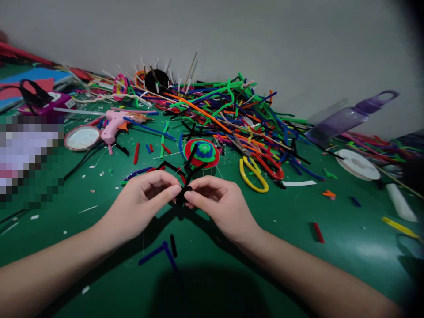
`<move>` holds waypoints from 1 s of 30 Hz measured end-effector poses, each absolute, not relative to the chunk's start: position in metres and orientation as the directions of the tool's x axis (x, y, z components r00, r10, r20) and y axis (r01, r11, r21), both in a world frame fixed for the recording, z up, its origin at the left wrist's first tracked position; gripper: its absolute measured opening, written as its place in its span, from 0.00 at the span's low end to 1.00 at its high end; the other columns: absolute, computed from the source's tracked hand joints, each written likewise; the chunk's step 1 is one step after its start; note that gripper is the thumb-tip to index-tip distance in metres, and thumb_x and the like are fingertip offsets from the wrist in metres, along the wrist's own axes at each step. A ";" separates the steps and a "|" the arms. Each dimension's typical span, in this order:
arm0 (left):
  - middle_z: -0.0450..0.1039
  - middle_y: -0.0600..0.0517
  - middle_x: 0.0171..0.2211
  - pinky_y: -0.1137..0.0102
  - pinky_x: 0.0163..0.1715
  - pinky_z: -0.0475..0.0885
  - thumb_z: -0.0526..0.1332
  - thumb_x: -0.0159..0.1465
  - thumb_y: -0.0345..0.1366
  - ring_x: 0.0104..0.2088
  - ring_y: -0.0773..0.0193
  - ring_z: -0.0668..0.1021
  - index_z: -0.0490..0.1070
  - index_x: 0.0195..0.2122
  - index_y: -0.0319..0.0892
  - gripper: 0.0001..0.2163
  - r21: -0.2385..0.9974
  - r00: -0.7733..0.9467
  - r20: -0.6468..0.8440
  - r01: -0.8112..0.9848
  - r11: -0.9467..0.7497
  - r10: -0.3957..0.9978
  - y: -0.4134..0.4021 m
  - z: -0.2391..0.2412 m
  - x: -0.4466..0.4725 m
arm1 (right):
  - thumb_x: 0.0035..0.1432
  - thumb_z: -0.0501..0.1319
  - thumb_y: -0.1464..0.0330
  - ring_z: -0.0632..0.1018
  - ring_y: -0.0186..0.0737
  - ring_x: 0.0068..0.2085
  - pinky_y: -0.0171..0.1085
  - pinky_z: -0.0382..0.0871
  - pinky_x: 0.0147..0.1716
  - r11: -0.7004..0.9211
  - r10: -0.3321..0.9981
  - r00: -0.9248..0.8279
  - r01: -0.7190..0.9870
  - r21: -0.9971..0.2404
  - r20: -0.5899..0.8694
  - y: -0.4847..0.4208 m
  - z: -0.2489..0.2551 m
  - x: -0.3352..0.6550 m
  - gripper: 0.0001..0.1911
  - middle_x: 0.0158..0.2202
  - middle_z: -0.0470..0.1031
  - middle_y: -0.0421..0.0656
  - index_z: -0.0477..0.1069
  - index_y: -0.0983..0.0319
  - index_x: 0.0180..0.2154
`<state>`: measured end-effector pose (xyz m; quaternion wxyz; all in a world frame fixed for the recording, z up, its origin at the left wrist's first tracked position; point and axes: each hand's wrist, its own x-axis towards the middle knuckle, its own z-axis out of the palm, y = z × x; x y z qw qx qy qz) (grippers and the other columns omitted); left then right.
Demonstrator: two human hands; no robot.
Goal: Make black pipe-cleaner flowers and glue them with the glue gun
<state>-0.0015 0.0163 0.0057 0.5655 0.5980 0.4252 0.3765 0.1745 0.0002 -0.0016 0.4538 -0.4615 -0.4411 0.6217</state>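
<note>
A plain grey wall [298, 48] stands behind the far edge of the green table [285, 212]. Pale glare [374, 249] shows toward the right edge, dark shadow [208, 291] toward the near edge.

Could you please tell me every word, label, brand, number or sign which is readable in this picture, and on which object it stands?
No text can be read here.
White label on the purple box-shaped object: too small and blurred to read.
Pixelated patch at the left edge: any text is unreadable.
Pink plastic glue gun and translucent purple bottle: no lettering can be made out.
</note>
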 end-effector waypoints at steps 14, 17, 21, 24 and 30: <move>0.76 0.57 0.26 0.79 0.29 0.70 0.65 0.62 0.39 0.27 0.72 0.76 0.75 0.31 0.41 0.07 0.994 0.319 -0.087 -0.042 0.106 0.944 0.012 -0.004 0.001 | 0.34 0.79 0.64 0.76 0.27 0.23 0.28 0.72 0.28 -0.437 0.899 -0.253 -0.461 -0.772 -0.358 0.001 -0.010 0.166 0.18 0.22 0.77 0.35 0.76 0.62 0.27; 0.78 0.57 0.25 0.80 0.28 0.70 0.64 0.61 0.37 0.27 0.71 0.77 0.76 0.29 0.42 0.06 0.998 0.331 -0.066 0.009 0.067 0.941 0.012 0.002 0.001 | 0.36 0.78 0.63 0.77 0.29 0.23 0.29 0.72 0.27 -0.402 0.914 -0.233 -0.398 -0.825 -0.333 0.002 -0.010 0.168 0.17 0.21 0.78 0.37 0.77 0.63 0.28; 0.78 0.56 0.24 0.80 0.27 0.70 0.65 0.60 0.37 0.26 0.71 0.77 0.77 0.27 0.43 0.06 0.996 0.308 -0.054 0.079 0.031 0.950 0.013 0.006 0.002 | 0.37 0.77 0.64 0.77 0.30 0.24 0.31 0.73 0.28 -0.346 0.929 -0.243 -0.312 -0.885 -0.279 0.001 -0.007 0.171 0.16 0.22 0.77 0.36 0.76 0.63 0.29; 0.77 0.56 0.23 0.80 0.26 0.70 0.66 0.58 0.37 0.26 0.71 0.76 0.77 0.26 0.42 0.06 0.993 0.258 -0.043 0.115 0.014 0.965 0.011 0.007 0.003 | 0.32 0.78 0.70 0.78 0.31 0.27 0.33 0.74 0.34 -0.318 0.938 -0.233 -0.276 -0.907 -0.258 -0.001 -0.006 0.171 0.18 0.25 0.78 0.35 0.76 0.61 0.29; 0.78 0.55 0.23 0.78 0.26 0.70 0.66 0.57 0.38 0.25 0.69 0.77 0.77 0.25 0.43 0.06 0.990 0.246 -0.059 0.136 0.026 0.967 0.005 0.009 0.002 | 0.32 0.78 0.72 0.77 0.30 0.26 0.32 0.73 0.31 -0.298 0.945 -0.210 -0.236 -0.925 -0.251 -0.005 -0.005 0.170 0.19 0.26 0.78 0.34 0.75 0.61 0.29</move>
